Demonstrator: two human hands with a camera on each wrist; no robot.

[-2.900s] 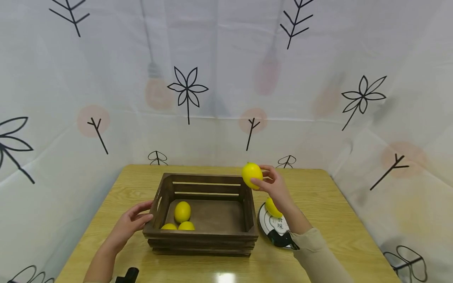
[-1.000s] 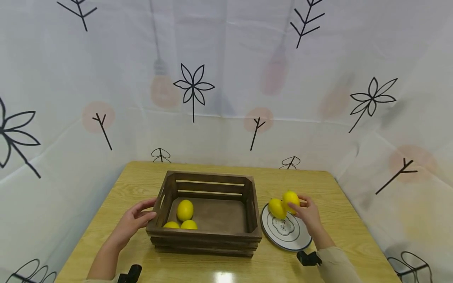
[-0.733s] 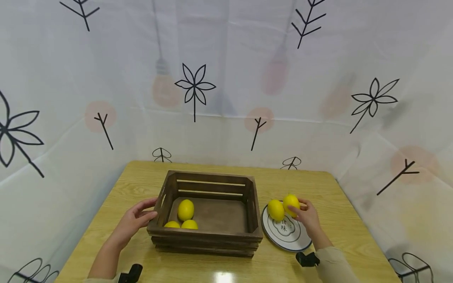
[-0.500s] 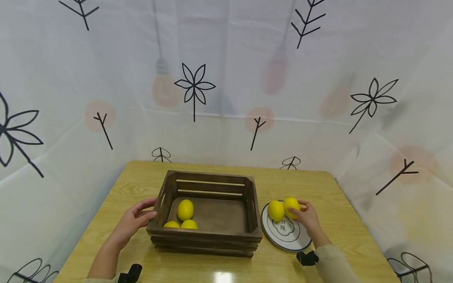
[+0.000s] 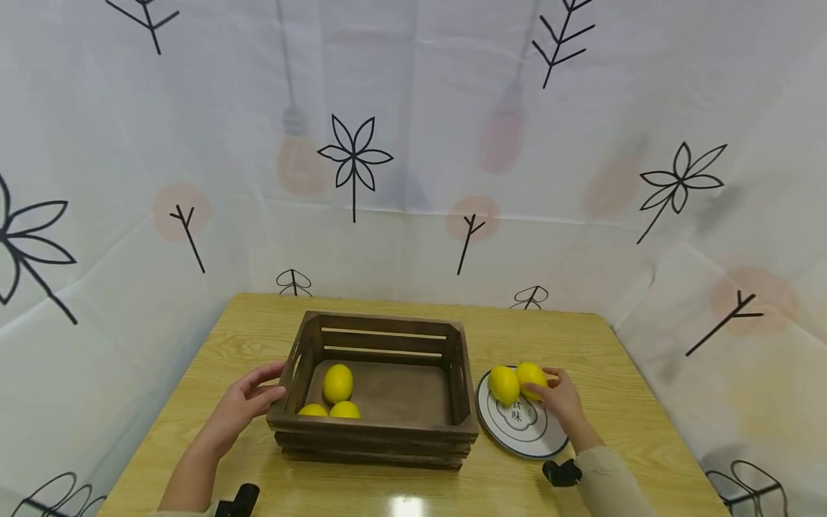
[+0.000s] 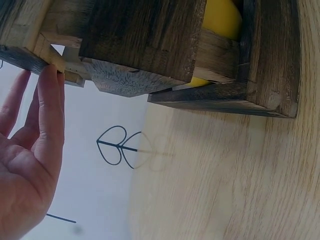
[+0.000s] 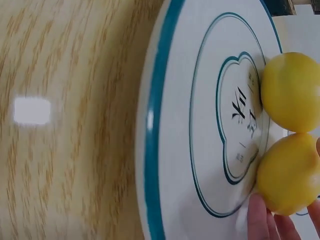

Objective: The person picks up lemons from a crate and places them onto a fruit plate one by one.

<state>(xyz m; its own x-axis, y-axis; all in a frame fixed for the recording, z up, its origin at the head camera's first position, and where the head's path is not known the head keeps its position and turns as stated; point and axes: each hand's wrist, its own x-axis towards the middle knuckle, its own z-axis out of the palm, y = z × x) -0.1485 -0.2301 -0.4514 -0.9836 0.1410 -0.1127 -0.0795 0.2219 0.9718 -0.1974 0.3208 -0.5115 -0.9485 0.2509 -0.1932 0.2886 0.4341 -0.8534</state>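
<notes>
My left hand (image 5: pixel 242 398) touches the left side of a dark wooden slatted crate (image 5: pixel 375 446), its fingers nearly straight. Close up in the left wrist view, the fingertips (image 6: pixel 49 75) meet the crate's edge (image 6: pixel 145 45). Three lemons lie inside the crate, one lemon (image 5: pixel 338 384) behind two that the front wall partly hides. To the crate's right, my right hand (image 5: pixel 563 398) holds a lemon (image 5: pixel 530 379) between thumb and fingers, low over the back of a white plate (image 5: pixel 526 439). Another lemon (image 7: pixel 291 91) rests on that plate, right against the held lemon (image 7: pixel 290 175).
Both crate and plate stand on a light wooden table (image 5: pixel 258 330). The plate has a dark rim and printed characters, and sits close to the crate's right wall. A pale patterned cloth (image 5: pixel 400 179) hangs behind the table and along both sides.
My right hand has carried its lemon from over the crate's back right corner down to the plate, beside the other lemon. My left hand stays at the crate.
</notes>
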